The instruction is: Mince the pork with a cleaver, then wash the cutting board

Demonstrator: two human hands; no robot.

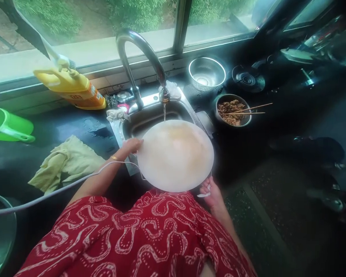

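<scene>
A large round whitish pan [174,156], its face cloudy with tan patches, spans the space between my hands over the sink's front edge. I cannot tell whether liquid fills it. My left hand [133,146] grips its left rim, with a thin wire-like loop showing lower on that side. My right hand [210,191] is closed at the lower right rim, and a small white scrap [204,191] shows at its fingers. From the tap [165,95] a thin stream of water falls just behind the pan, into the steel sink [132,125].
Left of the sink are a yellow jug [77,90], a green dipper [8,125] and a yellowish cloth [66,163]. A white cord [60,188] crosses my left forearm. To the right stand a steel colander [206,73] and a bowl of food [233,111] with chopsticks.
</scene>
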